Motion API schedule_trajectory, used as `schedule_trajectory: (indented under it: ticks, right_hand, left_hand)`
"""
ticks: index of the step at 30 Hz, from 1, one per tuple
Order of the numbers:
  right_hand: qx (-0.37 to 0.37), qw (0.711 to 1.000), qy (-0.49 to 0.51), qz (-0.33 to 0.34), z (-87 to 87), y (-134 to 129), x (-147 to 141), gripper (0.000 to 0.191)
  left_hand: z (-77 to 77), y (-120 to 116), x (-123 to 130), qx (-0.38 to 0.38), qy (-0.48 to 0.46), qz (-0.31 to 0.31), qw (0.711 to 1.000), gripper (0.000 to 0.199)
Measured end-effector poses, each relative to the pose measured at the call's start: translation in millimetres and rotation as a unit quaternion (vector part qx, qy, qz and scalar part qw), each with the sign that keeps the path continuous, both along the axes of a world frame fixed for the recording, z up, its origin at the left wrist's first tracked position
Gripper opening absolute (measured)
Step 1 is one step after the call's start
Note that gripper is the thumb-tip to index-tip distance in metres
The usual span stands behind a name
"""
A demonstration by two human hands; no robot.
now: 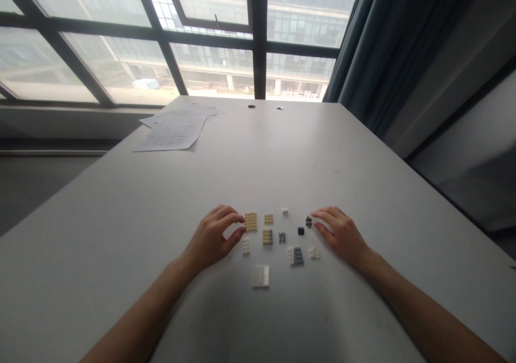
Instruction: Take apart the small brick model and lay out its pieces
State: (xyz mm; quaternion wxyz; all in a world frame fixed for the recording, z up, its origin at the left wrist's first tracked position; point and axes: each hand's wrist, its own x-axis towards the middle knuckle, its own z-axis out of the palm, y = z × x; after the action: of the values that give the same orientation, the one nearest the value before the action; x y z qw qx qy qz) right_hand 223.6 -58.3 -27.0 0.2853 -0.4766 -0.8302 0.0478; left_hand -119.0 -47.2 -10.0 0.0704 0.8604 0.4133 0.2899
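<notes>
Clock centred on the grey studded plastic piece (282,237). Your left hand (215,234): thumb and forefinger spread at the tan studded plastic block (250,221), ten o'clock; contact unclear. Your right hand (341,231): fingertips parted beside the small black plastic piece (308,222), two o'clock. Both look light, stiff, slick; pinch opposite sides. White printed paper sheets (173,132) toward eleven: text unreadable. No brand legible.

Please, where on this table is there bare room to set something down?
A wide bare patch of the table lies beyond the small bricks, right of the papers. Another lies nearer than the pale flat piece. It is crowded between the left hand and the right hand, where the bricks sit.
</notes>
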Motion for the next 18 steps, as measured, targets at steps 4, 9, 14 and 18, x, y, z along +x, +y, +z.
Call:
schedule_trajectory:
  ticks: [4, 9, 14, 18]
  right_hand:
    - [0.015, 1.000, 0.021, -0.007, 2.5, -3, 7, 0.016]
    - [0.025, 0.999, 0.043, -0.013, 2.8, -3, 12, 0.015]
    - [0.024, 0.998, 0.051, -0.002, 1.5, -3, 9, 0.014]
    - [0.024, 0.998, 0.057, 0.013, 1.4, -7, 1, 0.014]
  left_hand:
    - [6.6, -20, 3, -0.043, 0.105, -0.039, 0.993, 0.023]
    - [-4.3, -28, 2, -0.055, 0.144, -0.012, 0.988, 0.024]
    - [-3.0, -27, 2, -0.045, 0.145, -0.012, 0.988, 0.019]
    - [13.6, -39, 28, -0.037, 0.123, -0.028, 0.991, 0.020]
